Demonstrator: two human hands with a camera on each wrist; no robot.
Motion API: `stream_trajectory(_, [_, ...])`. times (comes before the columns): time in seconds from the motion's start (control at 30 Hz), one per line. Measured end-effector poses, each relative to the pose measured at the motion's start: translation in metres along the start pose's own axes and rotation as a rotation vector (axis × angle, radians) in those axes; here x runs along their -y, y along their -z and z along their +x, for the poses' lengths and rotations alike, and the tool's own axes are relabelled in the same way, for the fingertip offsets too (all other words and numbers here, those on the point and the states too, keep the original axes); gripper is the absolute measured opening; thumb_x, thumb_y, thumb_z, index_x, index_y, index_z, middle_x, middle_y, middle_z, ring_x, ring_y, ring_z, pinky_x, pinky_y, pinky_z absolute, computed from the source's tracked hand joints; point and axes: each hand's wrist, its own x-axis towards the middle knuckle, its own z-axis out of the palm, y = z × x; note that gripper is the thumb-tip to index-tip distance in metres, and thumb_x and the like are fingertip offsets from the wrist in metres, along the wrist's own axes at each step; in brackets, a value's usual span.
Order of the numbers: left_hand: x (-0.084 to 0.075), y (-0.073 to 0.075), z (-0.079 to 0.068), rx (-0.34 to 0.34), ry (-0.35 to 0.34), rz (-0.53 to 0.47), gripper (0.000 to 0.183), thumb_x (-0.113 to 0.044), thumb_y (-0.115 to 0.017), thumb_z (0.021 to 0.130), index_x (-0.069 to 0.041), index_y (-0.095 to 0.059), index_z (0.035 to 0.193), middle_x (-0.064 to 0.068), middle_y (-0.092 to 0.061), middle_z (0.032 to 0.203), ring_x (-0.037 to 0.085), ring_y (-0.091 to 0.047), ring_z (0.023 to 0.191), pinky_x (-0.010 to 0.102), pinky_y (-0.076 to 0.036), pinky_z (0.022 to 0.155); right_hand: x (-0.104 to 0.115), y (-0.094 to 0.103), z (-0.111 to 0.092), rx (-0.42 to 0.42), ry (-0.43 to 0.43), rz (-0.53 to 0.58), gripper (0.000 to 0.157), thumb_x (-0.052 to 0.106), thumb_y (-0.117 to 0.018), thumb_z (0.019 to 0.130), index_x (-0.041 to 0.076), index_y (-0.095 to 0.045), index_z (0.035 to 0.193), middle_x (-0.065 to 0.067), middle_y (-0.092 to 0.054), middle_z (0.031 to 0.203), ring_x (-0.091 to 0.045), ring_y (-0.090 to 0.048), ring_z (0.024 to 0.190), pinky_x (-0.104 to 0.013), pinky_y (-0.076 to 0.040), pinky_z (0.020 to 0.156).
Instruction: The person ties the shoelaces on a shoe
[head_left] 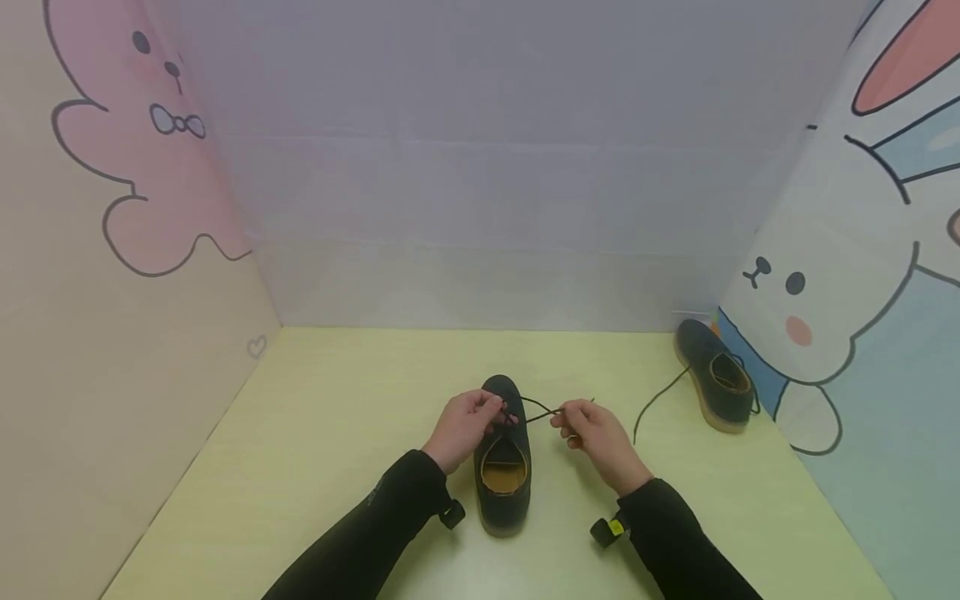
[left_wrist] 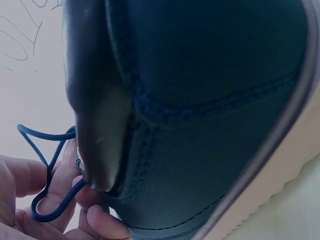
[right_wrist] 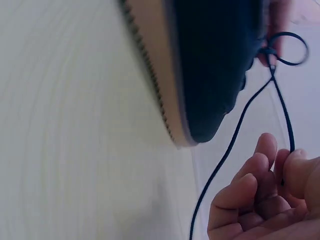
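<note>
A dark lace-up shoe [head_left: 504, 510] with a tan sole stands on the table, its toe pointing away from me. My left hand [head_left: 459, 427] is over its lacing, with thumb and fingers pinching the dark shoelace; a loop of shoelace [left_wrist: 49, 216] bends across those fingers in the left wrist view. To the right of the shoe, my right hand [head_left: 600, 437] pinches a lace end between thumb and forefinger. That strand [right_wrist: 287, 112] runs taut to a small loop by the left fingers in the right wrist view. Another strand hangs loose beside it.
A matching shoe [head_left: 697, 348] lies at the back right, near the wall with a rabbit drawing [head_left: 832, 292]. One of its laces [head_left: 651, 400] trails over the pale yellow table [head_left: 337, 392]. A pale back wall [head_left: 480, 283] and side walls enclose the table.
</note>
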Motion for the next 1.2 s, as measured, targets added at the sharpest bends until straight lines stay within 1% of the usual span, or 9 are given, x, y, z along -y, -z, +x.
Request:
stream_trajectory(0.13, [0.001,0.000,0.001,-0.007,0.003,0.016,0.029,-0.024,-0.054,0.113,-0.001,-0.072,0.117,0.014,-0.082,0.109,0.017,-0.072,0.101,0.028,-0.055,0.086,-0.003,-0.005,-0.001,0.085,-0.070,0.344,0.037,0.025,-0.046,0.116,-0.004,-0.046,0.140,0.007,-0.072,0.103,-0.004,-0.062,0.089,-0.021,-0.053,0.080])
stream_trajectory(0.23, [0.002,0.000,0.001,-0.007,0.010,0.011,0.030,-0.024,-0.054,0.113,-0.001,-0.072,0.118,0.014,-0.081,0.110,0.018,-0.072,0.104,0.030,-0.056,0.088,-0.004,-0.011,-0.001,0.169,-0.075,0.478,0.048,0.022,-0.044,0.116,-0.004,-0.031,0.154,0.013,-0.070,0.106,-0.001,-0.061,0.094,-0.020,-0.052,0.085])
stream_trajectory(0.3, [0.002,-0.001,0.001,-0.003,0.012,0.002,0.030,-0.025,-0.054,0.114,-0.001,-0.071,0.118,0.013,-0.082,0.112,0.019,-0.073,0.107,0.031,-0.056,0.089,-0.004,-0.017,-0.002,0.217,-0.060,0.481,0.055,0.020,-0.047,0.116,-0.010,-0.026,0.158,0.014,-0.068,0.108,-0.001,-0.060,0.094,-0.020,-0.052,0.086])
stream_trajectory(0.4, [0.002,-0.001,0.001,-0.004,0.008,-0.006,0.030,-0.024,-0.053,0.114,0.000,-0.071,0.118,0.014,-0.081,0.112,0.019,-0.072,0.107,0.031,-0.055,0.089,-0.003,-0.025,-0.003,0.242,-0.036,0.383,0.054,0.020,-0.054,0.113,-0.012,-0.039,0.155,0.014,-0.070,0.109,-0.002,-0.061,0.095,-0.021,-0.053,0.086])
stream_trajectory(0.5, [0.002,-0.001,0.001,-0.006,0.001,-0.005,0.030,-0.024,-0.053,0.114,0.000,-0.071,0.117,0.014,-0.080,0.112,0.018,-0.071,0.103,0.030,-0.055,0.087,-0.002,-0.033,-0.004,0.208,-0.028,0.292,0.034,0.020,-0.062,0.110,-0.005,-0.065,0.133,0.014,-0.072,0.110,-0.003,-0.063,0.095,-0.023,-0.054,0.084])
stream_trajectory(0.6, [0.003,-0.001,0.001,-0.004,0.000,-0.015,0.031,-0.025,-0.053,0.113,0.000,-0.071,0.117,0.015,-0.080,0.112,0.017,-0.071,0.101,0.029,-0.054,0.087,-0.001,-0.038,-0.005,0.139,-0.053,0.263,0.019,0.021,-0.065,0.108,0.006,-0.075,0.115,0.013,-0.074,0.109,-0.006,-0.065,0.096,-0.024,-0.055,0.083])
stream_trajectory(0.73, [0.003,-0.001,0.000,0.002,-0.002,-0.025,0.031,-0.025,-0.053,0.113,0.001,-0.071,0.119,0.015,-0.080,0.114,0.018,-0.071,0.103,0.030,-0.055,0.088,-0.002,-0.040,-0.005,0.039,-0.100,0.280,0.024,0.024,-0.066,0.108,0.004,-0.074,0.119,0.008,-0.075,0.098,-0.010,-0.061,0.088,-0.025,-0.053,0.078])
stream_trajectory(0.93, [0.002,0.000,-0.002,0.010,-0.011,-0.033,0.032,-0.025,-0.053,0.114,0.001,-0.070,0.122,0.016,-0.081,0.114,0.023,-0.074,0.110,0.033,-0.056,0.092,-0.005,-0.033,-0.003,-0.005,-0.116,0.304,0.039,0.022,-0.061,0.111,-0.009,-0.062,0.133,0.004,-0.076,0.098,-0.009,-0.059,0.082,-0.023,-0.051,0.073])
stream_trajectory(1.2, [0.005,0.000,0.000,0.014,-0.007,-0.033,0.030,-0.024,-0.053,0.114,0.000,-0.070,0.120,0.012,-0.082,0.110,0.017,-0.074,0.107,0.028,-0.055,0.089,-0.009,-0.022,-0.002,-0.070,-0.117,0.332,0.036,0.022,-0.062,0.110,-0.008,-0.064,0.130,0.006,-0.075,0.094,-0.010,-0.059,0.081,-0.023,-0.051,0.072])
